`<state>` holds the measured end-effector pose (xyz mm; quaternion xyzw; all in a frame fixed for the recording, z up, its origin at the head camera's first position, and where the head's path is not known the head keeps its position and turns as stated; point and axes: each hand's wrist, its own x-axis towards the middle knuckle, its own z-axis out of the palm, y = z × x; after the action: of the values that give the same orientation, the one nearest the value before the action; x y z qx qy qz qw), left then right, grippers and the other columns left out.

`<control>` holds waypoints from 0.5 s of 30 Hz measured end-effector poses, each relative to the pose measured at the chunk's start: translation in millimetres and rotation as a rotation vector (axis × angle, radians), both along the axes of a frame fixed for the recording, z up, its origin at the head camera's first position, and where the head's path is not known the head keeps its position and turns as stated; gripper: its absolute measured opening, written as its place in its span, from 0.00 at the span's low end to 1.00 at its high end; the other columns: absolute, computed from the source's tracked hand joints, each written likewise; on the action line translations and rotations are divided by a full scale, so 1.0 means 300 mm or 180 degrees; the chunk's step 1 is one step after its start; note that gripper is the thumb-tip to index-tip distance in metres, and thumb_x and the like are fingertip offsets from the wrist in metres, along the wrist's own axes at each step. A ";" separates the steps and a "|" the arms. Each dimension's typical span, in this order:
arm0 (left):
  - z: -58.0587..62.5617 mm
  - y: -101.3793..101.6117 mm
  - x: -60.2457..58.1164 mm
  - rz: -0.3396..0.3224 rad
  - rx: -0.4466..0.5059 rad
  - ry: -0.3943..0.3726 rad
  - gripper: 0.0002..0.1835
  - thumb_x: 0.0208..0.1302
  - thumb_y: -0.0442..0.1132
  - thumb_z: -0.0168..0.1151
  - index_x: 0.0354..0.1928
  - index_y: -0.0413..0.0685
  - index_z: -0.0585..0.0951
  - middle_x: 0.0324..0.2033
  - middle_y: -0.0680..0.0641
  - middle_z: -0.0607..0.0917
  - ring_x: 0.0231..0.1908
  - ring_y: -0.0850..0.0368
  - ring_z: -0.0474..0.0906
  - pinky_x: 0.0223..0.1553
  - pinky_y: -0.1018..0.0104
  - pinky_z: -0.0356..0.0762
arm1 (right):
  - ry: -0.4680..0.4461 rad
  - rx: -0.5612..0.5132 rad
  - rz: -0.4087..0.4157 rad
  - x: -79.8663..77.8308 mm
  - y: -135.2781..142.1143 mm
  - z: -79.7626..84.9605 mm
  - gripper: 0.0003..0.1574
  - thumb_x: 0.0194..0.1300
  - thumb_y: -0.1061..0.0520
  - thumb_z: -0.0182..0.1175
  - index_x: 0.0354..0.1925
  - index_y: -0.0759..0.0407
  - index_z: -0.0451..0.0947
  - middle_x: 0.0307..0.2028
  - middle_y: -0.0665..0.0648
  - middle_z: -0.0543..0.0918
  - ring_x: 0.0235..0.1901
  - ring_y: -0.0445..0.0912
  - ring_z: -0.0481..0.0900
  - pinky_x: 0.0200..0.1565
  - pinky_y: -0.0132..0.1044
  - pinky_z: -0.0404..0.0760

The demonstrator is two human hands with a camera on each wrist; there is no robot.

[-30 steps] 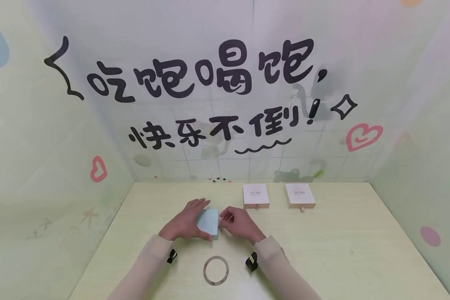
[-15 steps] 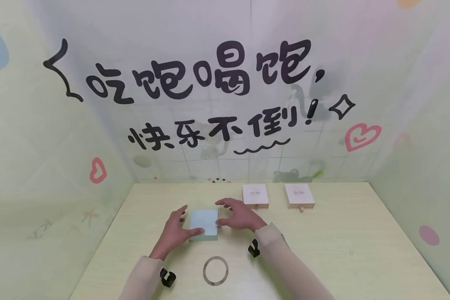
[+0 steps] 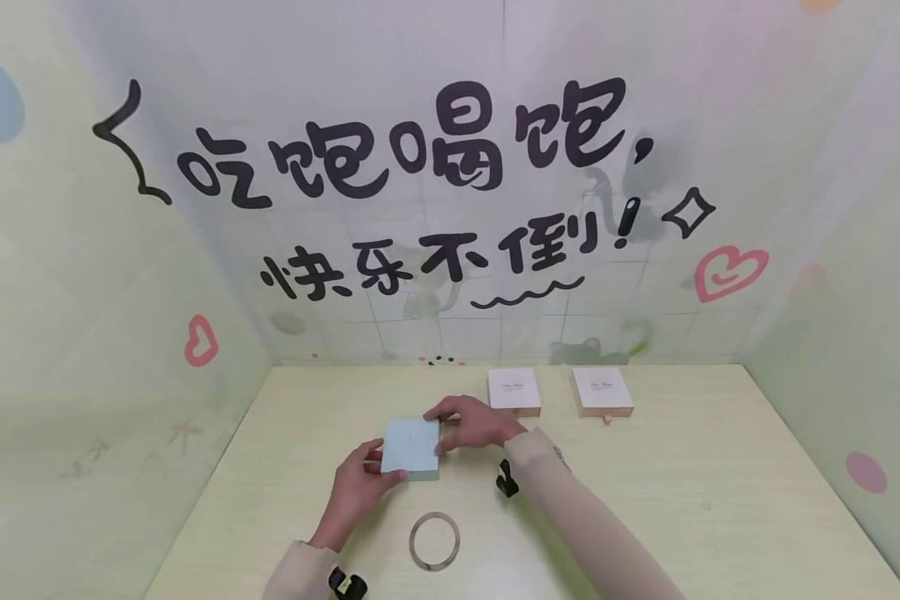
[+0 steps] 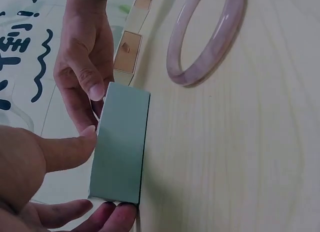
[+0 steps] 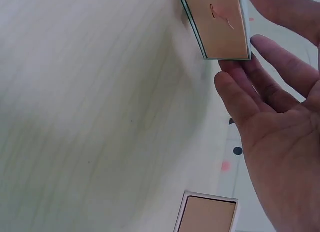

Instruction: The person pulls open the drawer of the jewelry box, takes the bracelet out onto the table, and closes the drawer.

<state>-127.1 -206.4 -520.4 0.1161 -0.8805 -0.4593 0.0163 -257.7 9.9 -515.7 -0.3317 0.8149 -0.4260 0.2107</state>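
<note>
Left hand: the left hand (image 3: 356,492) is seen low and left of centre in the head view. Its thumb is laid on the near left corner of the box, and in the left wrist view its fingertips (image 4: 117,214) are curled under the lower edge, so the box is held lightly between thumb and fingers.

Box: the pale green box (image 3: 411,448) is found in the middle of the head view, on the table (image 3: 682,500), between the two hands. Its narrow side is shown in the left wrist view (image 4: 120,152).

Bangle: a pink bangle (image 3: 434,541) is laid flat on the table, below the box in the head view and apart from it. It is seen at the top of the left wrist view (image 4: 207,39).

Right hand: the right hand (image 3: 471,425) is placed just right of the box, its thumb and fingers bent around the far right corner. The tips are touching the box side in the right wrist view (image 5: 235,86), the palm being kept open.

White boxes: two white boxes (image 3: 513,391) (image 3: 602,392) are standing side by side, right of centre, near the wall and well apart from the hands.
</note>
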 end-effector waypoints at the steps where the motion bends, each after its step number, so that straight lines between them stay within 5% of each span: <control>1: -0.003 0.004 0.000 0.0005 -0.0039 0.0045 0.36 0.58 0.35 0.76 0.66 0.30 0.72 0.51 0.33 0.82 0.47 0.45 0.82 0.44 0.58 0.83 | -0.0001 0.0019 -0.0011 -0.002 -0.001 -0.001 0.36 0.55 0.56 0.78 0.62 0.56 0.80 0.59 0.53 0.83 0.62 0.50 0.79 0.68 0.44 0.75; 15: -0.007 0.004 -0.008 0.0066 -0.0110 0.0132 0.30 0.59 0.34 0.75 0.63 0.34 0.77 0.49 0.35 0.84 0.44 0.49 0.82 0.43 0.62 0.79 | -0.0142 -0.0100 -0.0174 -0.002 -0.006 -0.023 0.33 0.53 0.59 0.79 0.58 0.57 0.82 0.51 0.53 0.85 0.54 0.47 0.82 0.59 0.40 0.81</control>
<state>-129.4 -205.1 -522.4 0.1154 -0.8866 -0.4461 0.0413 -258.5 8.0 -522.6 -0.3030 0.8120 -0.4517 0.2118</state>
